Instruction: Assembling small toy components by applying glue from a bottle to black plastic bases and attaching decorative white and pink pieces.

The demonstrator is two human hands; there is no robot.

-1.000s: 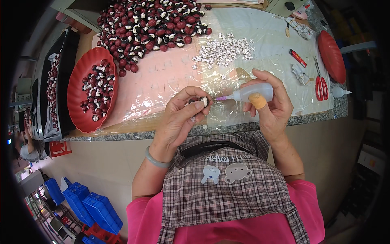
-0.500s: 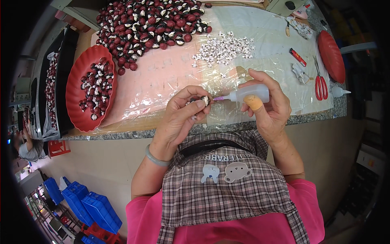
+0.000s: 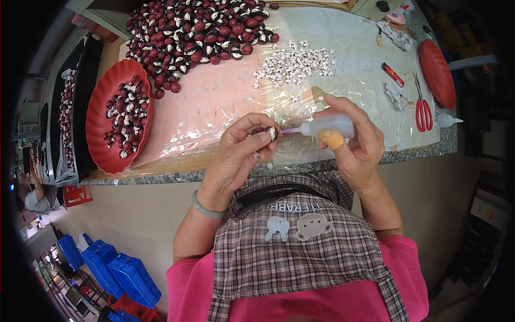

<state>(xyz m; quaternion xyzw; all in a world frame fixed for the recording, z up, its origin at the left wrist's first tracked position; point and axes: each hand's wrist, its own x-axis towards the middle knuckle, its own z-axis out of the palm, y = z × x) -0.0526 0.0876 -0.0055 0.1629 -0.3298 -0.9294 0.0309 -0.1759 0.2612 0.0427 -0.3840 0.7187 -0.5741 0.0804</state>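
Observation:
Between the thumb and fingers of my left hand (image 3: 236, 150), a small dark-and-cream piece (image 3: 271, 132) is pinched. Lower in the same hand, a small white piece (image 3: 256, 155) shows by the curled fingers. My right hand (image 3: 358, 147), with a tan cover on the thumb, grips a translucent squeeze bottle (image 3: 338, 124) lying nearly level. Its thin purple nozzle (image 3: 290, 130) points left, the tip at or very near the dark-and-cream piece; contact cannot be made out. Beyond the hands lies a scatter of small white pieces (image 3: 295, 64).
A large heap of dark red, black and cream pieces (image 3: 198, 32) covers the far left of the table. A red scalloped tray (image 3: 96, 134) holds more. To the right lie red-handled scissors (image 3: 424, 115), a red tube (image 3: 393, 75), a red dish (image 3: 437, 75) and a small white bottle (image 3: 446, 121).
The squeeze bottle and my right thumb have shifted very slightly left. My left hand stays in place with its piece.

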